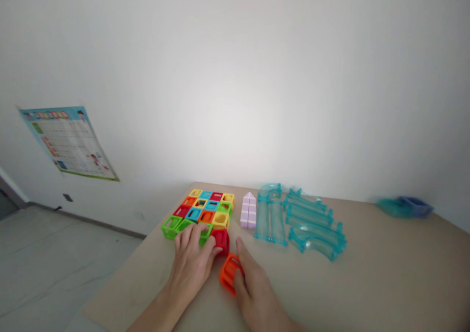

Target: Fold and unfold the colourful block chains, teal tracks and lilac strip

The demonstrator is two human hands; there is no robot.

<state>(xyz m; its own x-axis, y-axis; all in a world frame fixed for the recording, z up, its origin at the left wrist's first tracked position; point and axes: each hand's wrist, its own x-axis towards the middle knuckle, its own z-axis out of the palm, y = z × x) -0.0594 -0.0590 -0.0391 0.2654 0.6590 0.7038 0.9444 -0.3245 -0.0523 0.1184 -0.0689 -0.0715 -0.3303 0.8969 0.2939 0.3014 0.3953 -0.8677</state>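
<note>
My right hand (259, 293) holds an orange hollow block (228, 273) between thumb and fingers, a little above or on the table. My left hand (193, 258) is bent over the near row, its thumb and fingers closed at a red hollow block (221, 242). Its other fingers rest on green hollow blocks (171, 227) and partly cover them. Behind them lies a grid of square blocks in yellow, blue, red, orange and green, such as a yellow block (221, 220). The red block touches the near right corner of this grid.
Lilac striped pieces with pointed tops (248, 212) lie right of the grid. Beside them are clear teal track pieces (270, 219), straight and curved. A dark blue tray-like piece (414, 207) sits far right on the table (367, 293). A white wall (235, 102) stands behind; a poster (69, 141) hangs left.
</note>
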